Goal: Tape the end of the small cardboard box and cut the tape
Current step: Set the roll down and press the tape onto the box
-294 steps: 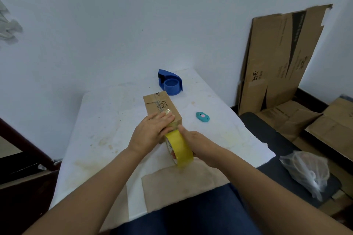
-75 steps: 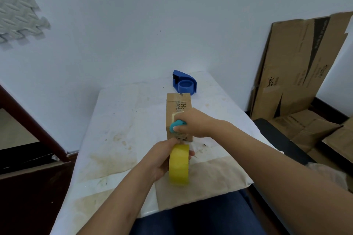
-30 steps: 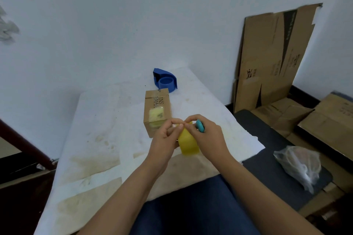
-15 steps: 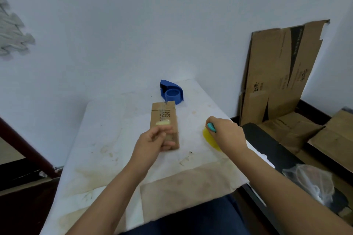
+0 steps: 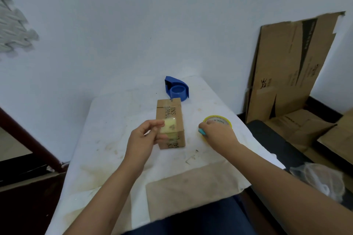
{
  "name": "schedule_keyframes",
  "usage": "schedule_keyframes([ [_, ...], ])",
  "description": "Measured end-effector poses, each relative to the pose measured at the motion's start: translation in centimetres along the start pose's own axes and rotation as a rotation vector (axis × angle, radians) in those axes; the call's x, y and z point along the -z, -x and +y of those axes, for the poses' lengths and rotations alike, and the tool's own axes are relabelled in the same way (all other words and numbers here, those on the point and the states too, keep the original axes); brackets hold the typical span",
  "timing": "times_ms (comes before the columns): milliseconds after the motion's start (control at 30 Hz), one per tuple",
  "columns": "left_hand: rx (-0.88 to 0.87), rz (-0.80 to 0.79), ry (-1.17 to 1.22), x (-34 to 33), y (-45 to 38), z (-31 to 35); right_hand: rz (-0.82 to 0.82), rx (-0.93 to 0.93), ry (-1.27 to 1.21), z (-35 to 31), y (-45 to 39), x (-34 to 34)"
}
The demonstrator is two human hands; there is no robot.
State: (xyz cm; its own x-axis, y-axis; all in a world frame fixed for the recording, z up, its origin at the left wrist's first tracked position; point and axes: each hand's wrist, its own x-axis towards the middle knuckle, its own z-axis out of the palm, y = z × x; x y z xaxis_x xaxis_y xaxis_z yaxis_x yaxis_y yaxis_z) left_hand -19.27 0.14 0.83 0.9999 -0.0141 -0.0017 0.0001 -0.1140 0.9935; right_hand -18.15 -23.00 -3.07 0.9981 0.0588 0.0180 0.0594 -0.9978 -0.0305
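The small cardboard box (image 5: pixel 170 113) lies lengthwise on the white table (image 5: pixel 114 120). A yellowish strip of tape (image 5: pixel 171 124) runs over its top near the close end and down the near face. My left hand (image 5: pixel 142 139) holds the box at its near left side, fingertips on the tape strip. The yellow tape roll (image 5: pixel 219 119) lies flat to the right of the box. My right hand (image 5: pixel 217 134) rests on the roll's near edge and is closed around a small teal cutter (image 5: pixel 202 131), of which only the tip shows.
A blue tape dispenser (image 5: pixel 176 89) stands behind the box near the wall. Flattened cardboard sheets (image 5: pixel 286 66) lean against the wall on the right, more lie on the floor. A clear plastic bag (image 5: pixel 321 179) sits on a dark seat at right. Brown paper (image 5: pixel 191 187) covers the table's front edge.
The tape roll, held at the box earlier, was carried right by my right hand and now lies flat on the table. My left hand went from the roll to the taped box.
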Motion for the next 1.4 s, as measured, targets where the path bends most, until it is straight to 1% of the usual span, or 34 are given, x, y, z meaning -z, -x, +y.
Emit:
schedule_keyframes([
  [100, -0.077, 0.058, -0.158, 0.6, -0.3, -0.3, -0.083, -0.029, -0.060, 0.3, 0.5, 0.1],
  [133, -0.101, 0.073, -0.220, 0.9, -0.5, -0.3, -0.076, -0.038, -0.088, 0.3, 0.8, 0.3],
  [167, -0.132, 0.086, -0.272, 1.1, -0.6, -0.4, -0.033, -0.040, -0.119, 0.3, 1.0, 0.6],
  [233, -0.230, 0.078, -0.375, 1.5, -0.9, -0.4, 0.170, -0.028, -0.256, 0.0, 1.4, 1.0],
  [267, -0.298, 0.047, -0.441, 1.8, -1.2, -0.4, 0.281, -0.031, -0.390, -0.4, 1.7, 1.0],
  [300, -0.367, -0.009, -0.519, 2.0, -1.6, -0.6, 0.354, -0.068, -0.582, -1.0, 1.9, 1.0],
  [333, -0.429, -0.089, -0.600, 2.1, -2.0, -0.8, 0.355, -0.137, -0.827, -1.9, 2.1, 0.8],
  [400, -0.516, -0.281, -0.766, 2.3, -3.0, -1.5, 0.218, -0.284, -1.296, -3.9, 2.6, 0.4],
  [433, -0.543, -0.357, -0.837, 2.2, -3.5, -1.8, 0.141, -0.345, -1.446, -4.9, 2.8, 0.1],
  [500, -0.570, -0.430, -0.917, 2.0, -4.2, -2.3, 0.054, -0.436, -1.573, -6.3, 3.2, -0.7],
  [567, -0.571, -0.435, -0.943, 1.9, -4.4, -2.7, 0.018, -0.517, -1.635, -7.3, 3.3, -1.5],
  [667, -0.572, -0.398, -0.910, 1.7, -4.4, -3.3, -0.014, -0.598, -1.683, -8.6, 3.4, -2.6],
  [767, -0.567, -0.376, -0.889, 1.5, -4.3, -3.5, -0.023, -0.627, -1.744, -9.7, 3.3, -2.9],
  [933, -0.557, -0.365, -0.863, 1.1, -4.5, -3.5, 0.010, -0.666, -1.869, -10.5, 2.6, -3.0],
  [1167, -0.557, -0.362, -0.868, 1.2, -4.6, -3.9, 0.074, -0.748, -1.891, -11.0, 2.0, -3.1],
  [1400, -0.567, -0.364, -0.856, 1.1, -4.6, -3.8, 0.099, -0.716, -1.837, -11.1, 2.0, -3.2],
])
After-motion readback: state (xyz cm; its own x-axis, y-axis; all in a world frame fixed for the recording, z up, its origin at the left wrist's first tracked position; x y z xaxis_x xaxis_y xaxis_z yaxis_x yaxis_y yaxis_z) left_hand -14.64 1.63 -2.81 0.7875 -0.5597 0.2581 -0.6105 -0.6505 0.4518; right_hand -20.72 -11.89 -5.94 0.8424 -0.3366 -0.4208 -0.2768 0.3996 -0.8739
